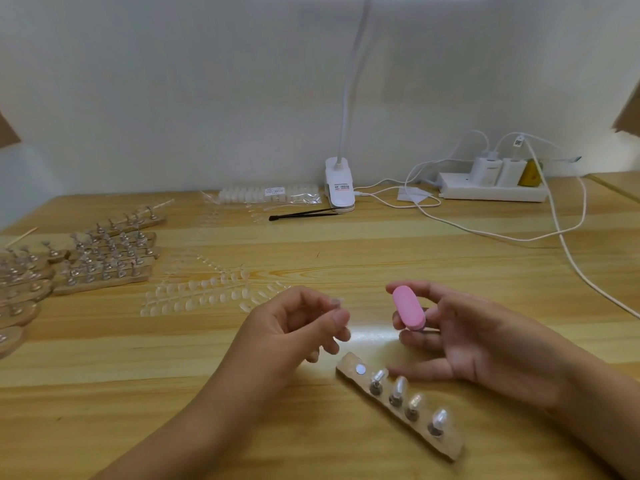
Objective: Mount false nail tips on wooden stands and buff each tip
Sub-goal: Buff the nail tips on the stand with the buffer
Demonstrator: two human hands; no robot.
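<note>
A small nail-craft work desk: wood-grain tabletop, clip lamp and power strip at its far edge, nail stands crowding its left edge.

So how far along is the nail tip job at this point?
Done: four tips stand on the near wooden stand; filled stands sit at far left. In hand: the left hand pinches what looks like a clear tip, the right hand holds the pink buffer. Left: that stand's end magnet is bare, and strips of loose tips lie unmounted.
</note>
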